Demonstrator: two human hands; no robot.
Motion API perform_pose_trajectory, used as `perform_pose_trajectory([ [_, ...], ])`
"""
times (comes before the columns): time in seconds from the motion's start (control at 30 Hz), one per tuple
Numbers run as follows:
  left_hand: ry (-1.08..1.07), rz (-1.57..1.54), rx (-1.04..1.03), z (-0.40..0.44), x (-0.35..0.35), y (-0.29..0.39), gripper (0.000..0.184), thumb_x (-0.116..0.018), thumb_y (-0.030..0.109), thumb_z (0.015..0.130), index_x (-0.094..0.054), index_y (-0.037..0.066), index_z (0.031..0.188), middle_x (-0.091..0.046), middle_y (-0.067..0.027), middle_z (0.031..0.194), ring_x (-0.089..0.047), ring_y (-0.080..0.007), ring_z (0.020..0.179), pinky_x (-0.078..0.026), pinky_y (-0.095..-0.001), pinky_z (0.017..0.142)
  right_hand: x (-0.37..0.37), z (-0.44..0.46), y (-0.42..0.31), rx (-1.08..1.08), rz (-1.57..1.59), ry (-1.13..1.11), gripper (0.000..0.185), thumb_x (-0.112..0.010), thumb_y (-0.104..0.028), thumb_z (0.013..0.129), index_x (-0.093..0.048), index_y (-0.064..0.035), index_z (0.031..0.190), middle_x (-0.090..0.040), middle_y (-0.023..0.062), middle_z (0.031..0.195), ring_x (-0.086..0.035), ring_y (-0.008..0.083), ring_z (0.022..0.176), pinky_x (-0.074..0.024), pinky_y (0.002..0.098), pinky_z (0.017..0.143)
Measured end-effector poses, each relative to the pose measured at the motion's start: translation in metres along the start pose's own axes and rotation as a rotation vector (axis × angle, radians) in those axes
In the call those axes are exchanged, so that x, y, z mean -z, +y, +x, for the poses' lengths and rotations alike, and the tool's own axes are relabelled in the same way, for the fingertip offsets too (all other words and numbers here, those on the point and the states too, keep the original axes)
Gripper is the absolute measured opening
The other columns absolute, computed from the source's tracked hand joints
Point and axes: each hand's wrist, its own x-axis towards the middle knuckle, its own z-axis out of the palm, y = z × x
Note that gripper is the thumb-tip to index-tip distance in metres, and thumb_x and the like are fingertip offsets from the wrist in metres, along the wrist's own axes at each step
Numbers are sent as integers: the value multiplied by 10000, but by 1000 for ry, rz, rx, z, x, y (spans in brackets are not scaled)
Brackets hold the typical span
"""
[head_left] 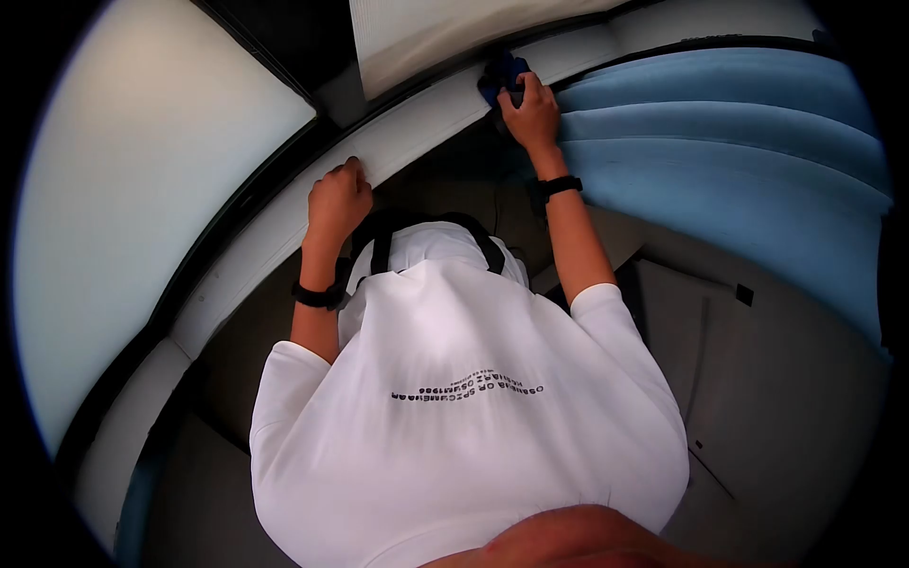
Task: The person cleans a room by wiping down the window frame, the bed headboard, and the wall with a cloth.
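Observation:
My right hand is closed on a dark blue cloth, bunched up and pressed against the white ledge below the window. Closer to me, my left hand rests at the inner edge of that same ledge. Its fingers are curled in and nothing shows in them; their undersides are hidden. Each wrist wears a black band.
A light blue curtain hangs in folds close to my right arm. Behind the ledge runs a dark frame with pale window panes. Grey floor lies at the right, with a small black square on it.

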Motion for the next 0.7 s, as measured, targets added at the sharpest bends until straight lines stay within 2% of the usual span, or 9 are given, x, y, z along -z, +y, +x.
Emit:
perform_pose_trajectory([
  [0.23,61,-33,22,1,2,15,121,-596,77,829,-595,74,950,-696,-151,833,-663,-383,706,-524,-472,613,-3,-51,-86,137,115,-102,297,-728,-259,819,-579,-76,1000,-648,106,930,-597,354,864,-499,465,700],
  [0.3,15,-289,24,2,9,41,265,-642,84,849,-598,100,1110,-685,-152,1120,-689,-357,892,-551,-453,732,7,-47,-96,171,149,-111,299,-734,-245,812,-577,-72,999,-645,104,931,-597,357,863,-502,461,712],
  [0.37,239,-238,-281,5,-8,54,468,-693,99,853,-556,122,1300,-524,-164,1425,-601,-359,1193,-516,-436,954,9,-48,-96,235,227,-212,296,-742,-229,804,-576,-77,996,-646,100,937,-598,353,862,-502,452,728],
  [0.43,173,-226,-377,9,-15,64,656,-726,132,833,-462,112,1434,-386,-216,1534,-426,-403,1382,-391,-451,1125,15,-35,-93,229,275,-308,317,-745,-202,805,-578,-61,1034,-658,122,991,-613,368,930,-510,430,788],
  [0.53,146,-146,-398,20,-43,81,786,-742,146,809,-377,95,1502,-372,-271,1523,-384,-430,1403,-343,-484,1154,33,-17,-73,152,522,-635,437,-740,-209,844,-538,-16,1179,-658,169,1111,-631,394,1029,-502,396,897],
  [0.57,157,-126,-408,28,-50,94,786,-742,146,809,-377,95,1502,-372,-271,1523,-384,-430,1403,-343,-484,1154,40,-10,-60,164,533,-616,437,-740,-209,844,-538,-16,1179,-658,169,1111,-631,394,1029,-502,396,897],
  [0.63,216,-22,-390,41,-60,112,850,-726,111,770,-335,88,1524,-377,-301,1503,-382,-456,1392,-334,-506,1153,47,2,-38,70,672,-691,438,-724,-237,888,-536,-23,1221,-658,177,1121,-646,318,1031,-498,368,896],
  [0.67,228,-9,-398,26,-74,54,850,-726,111,770,-335,88,1524,-377,-301,1503,-382,-456,1392,-334,-506,1153,2,-28,-59,54,675,-741,418,-695,-222,944,-526,-37,1279,-593,93,1148,-538,161,1059,-454,306,932],
  [0.7,221,4,-408,26,-78,36,844,-702,80,757,-346,97,1522,-386,-300,1496,-391,-457,1385,-337,-510,1149,-11,-35,-61,54,689,-739,418,-695,-222,944,-526,-37,1279,-593,93,1148,-538,161,1059,-454,306,932],
])
